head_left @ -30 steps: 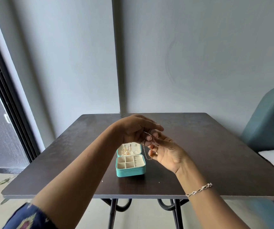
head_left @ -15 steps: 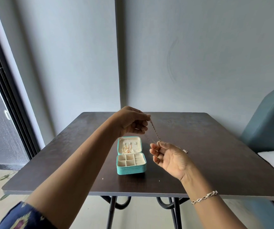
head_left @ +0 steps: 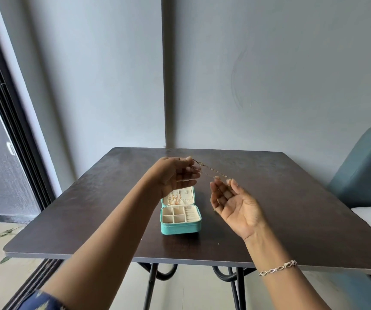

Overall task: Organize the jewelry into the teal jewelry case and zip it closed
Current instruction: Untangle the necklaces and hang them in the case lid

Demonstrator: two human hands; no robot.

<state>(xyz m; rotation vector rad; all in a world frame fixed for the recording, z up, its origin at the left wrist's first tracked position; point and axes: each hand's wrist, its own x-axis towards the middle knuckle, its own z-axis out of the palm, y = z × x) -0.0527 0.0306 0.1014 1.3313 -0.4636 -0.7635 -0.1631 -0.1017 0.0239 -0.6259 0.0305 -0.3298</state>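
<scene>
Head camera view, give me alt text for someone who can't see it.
A thin gold chain spans two bare hands above an open teal jewelry case on a dark table. The left hand pinches one end; the other end reaches the fingertips of the open right hand.

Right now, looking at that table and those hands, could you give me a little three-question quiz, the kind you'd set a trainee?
1. True or false: the teal jewelry case is zipped shut.
2. What does the left hand pinch at its fingertips? A) the thin chain B) a ring C) the case's zip pull
3. Fill in: the silver bracelet is worn on the ___ wrist.

Key: 1 false, it stands open with its lid up; 2 A; 3 right.
</scene>
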